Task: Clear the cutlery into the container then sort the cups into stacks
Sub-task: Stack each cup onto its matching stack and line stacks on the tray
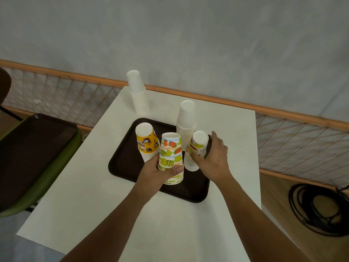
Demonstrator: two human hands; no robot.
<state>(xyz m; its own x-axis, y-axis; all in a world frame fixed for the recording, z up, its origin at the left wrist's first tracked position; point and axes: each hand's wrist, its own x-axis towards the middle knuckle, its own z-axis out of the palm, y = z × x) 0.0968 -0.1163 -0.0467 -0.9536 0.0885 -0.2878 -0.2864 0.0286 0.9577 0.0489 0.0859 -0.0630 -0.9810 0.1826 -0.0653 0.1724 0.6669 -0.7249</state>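
Left hand [156,172] wraps the fruit-print stack [171,155] low down: thumb across its front, fingers behind. The stack is inverted, over the dark tray [126,159]. Right hand [214,155] is curled round a second fruit-print cup [197,145] (capping a white stack), just right.

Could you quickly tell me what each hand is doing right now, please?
Left hand: grips the fruit-print stack.
Right hand: grips the small fruit-print cup atop a white stack.
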